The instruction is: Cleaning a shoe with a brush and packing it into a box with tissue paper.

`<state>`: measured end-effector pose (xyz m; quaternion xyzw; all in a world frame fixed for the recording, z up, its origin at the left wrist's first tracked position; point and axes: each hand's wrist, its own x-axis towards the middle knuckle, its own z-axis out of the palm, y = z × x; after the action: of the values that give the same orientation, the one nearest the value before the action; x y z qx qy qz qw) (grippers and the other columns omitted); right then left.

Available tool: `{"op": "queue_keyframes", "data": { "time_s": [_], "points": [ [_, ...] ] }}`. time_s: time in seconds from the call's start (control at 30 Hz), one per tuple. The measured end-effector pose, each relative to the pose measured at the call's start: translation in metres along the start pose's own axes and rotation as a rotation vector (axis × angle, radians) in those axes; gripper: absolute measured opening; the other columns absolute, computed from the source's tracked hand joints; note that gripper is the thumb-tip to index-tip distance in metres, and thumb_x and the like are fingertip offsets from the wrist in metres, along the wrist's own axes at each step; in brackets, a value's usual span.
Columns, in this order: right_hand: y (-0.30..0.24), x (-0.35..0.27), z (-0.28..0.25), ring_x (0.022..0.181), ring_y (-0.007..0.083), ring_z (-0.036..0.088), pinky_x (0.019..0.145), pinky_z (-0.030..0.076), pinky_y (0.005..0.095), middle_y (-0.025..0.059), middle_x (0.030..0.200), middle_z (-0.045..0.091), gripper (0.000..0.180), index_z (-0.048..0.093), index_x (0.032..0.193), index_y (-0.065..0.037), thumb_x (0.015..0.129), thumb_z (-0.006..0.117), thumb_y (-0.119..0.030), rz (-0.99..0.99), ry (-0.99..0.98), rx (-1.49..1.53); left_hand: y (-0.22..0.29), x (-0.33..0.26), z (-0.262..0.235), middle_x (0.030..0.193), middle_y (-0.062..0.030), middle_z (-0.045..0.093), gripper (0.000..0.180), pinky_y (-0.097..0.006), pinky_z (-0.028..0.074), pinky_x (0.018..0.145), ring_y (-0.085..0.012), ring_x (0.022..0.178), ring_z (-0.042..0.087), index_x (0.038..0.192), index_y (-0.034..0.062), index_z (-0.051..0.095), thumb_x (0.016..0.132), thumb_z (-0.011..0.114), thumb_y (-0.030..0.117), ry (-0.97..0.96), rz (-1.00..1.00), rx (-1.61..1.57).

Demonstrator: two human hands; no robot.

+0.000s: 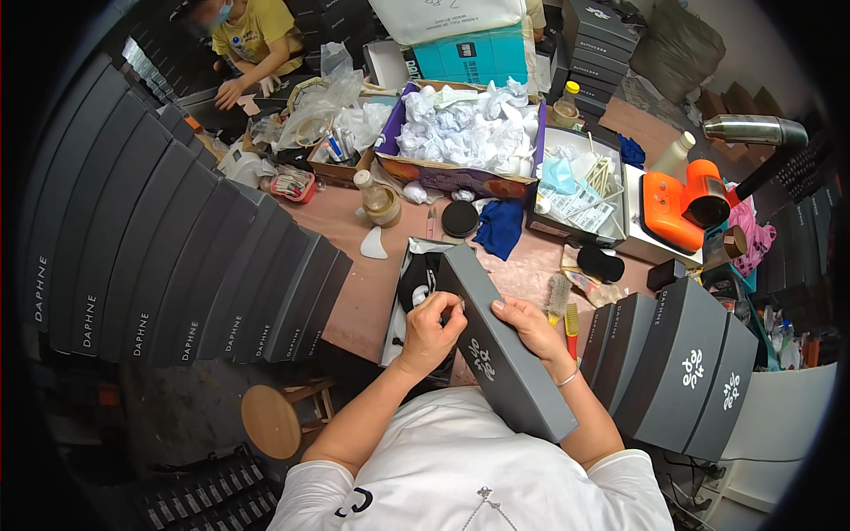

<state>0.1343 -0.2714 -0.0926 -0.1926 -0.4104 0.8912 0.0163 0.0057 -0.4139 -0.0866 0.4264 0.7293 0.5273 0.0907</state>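
A cluttered packing room spreads around a brown worktop (354, 292), crowded on every side. At far left a long slanted row of dark grey boxes (177, 265) stands closed and lined up, seemingly finished stock, with a round wooden stool (272, 421) below. Mid-worktop, the left hand (431, 329) has its grip pressed together, pinching the upper edge of a grey box lid (505, 354), which tilts across the person's lap above an open box (416, 292) holding black items; judging by this, that box is not yet closed. The right hand (531, 327) lies spread along the lid's far edge. A carton of crumpled white paper (465, 133) sits behind. To the right, an orange tool (686, 203) and more grey boxes (682, 363) leave little free room.
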Motion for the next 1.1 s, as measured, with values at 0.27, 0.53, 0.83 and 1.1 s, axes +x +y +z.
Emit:
{"op": "queue_keyframes", "data": {
  "time_s": [0.27, 0.53, 0.83, 1.1],
  "points": [
    [-0.008, -0.004, -0.005, 0.077, 0.0044, 0.063, 0.071, 0.051, 0.0192, 0.0028, 0.096, 0.067, 0.028, 0.060, 0.114, -0.001, 0.096, 0.056, -0.022, 0.020, 0.011, -0.016, -0.011, -0.010, -0.004, 0.082, -0.0099, 0.062, 0.010, -0.029, 0.048, 0.065, -0.0164, 0.071, 0.061, 0.091, -0.0028, 0.057, 0.085, 0.060, 0.005, -0.114, -0.081, -0.143],
    [-0.006, -0.003, 0.007, 0.075, 0.0048, 0.062, 0.069, 0.050, 0.0192, 0.0021, 0.094, 0.067, 0.028, 0.060, 0.114, -0.002, 0.096, 0.056, -0.023, -0.009, 0.049, -0.075, 0.001, 0.008, -0.011, 0.076, -0.0139, 0.058, 0.011, -0.035, 0.048, 0.062, -0.0268, 0.068, 0.061, 0.086, -0.0025, 0.056, 0.081, 0.061, 0.006, -0.161, 0.060, 0.128],
    [-0.003, -0.002, 0.006, 0.075, 0.0045, 0.062, 0.070, 0.050, 0.0192, 0.0023, 0.095, 0.067, 0.029, 0.060, 0.115, -0.002, 0.096, 0.055, -0.023, 0.010, 0.039, -0.080, 0.006, 0.011, -0.012, 0.069, -0.0143, 0.060, 0.008, -0.034, 0.047, 0.057, -0.0253, 0.061, 0.060, 0.079, -0.0030, 0.060, 0.079, 0.061, 0.005, -0.159, -0.015, 0.094],
    [-0.002, 0.001, 0.000, 0.077, 0.0062, 0.064, 0.071, 0.051, 0.0196, 0.0044, 0.098, 0.068, 0.031, 0.059, 0.117, 0.000, 0.096, 0.054, -0.023, 0.037, -0.016, 0.008, -0.001, 0.019, -0.025, 0.071, -0.0111, 0.062, 0.011, -0.029, 0.044, 0.055, -0.0169, 0.061, 0.059, 0.081, -0.0025, 0.061, 0.081, 0.060, 0.009, -0.278, -0.076, -0.041]
  ]
}}
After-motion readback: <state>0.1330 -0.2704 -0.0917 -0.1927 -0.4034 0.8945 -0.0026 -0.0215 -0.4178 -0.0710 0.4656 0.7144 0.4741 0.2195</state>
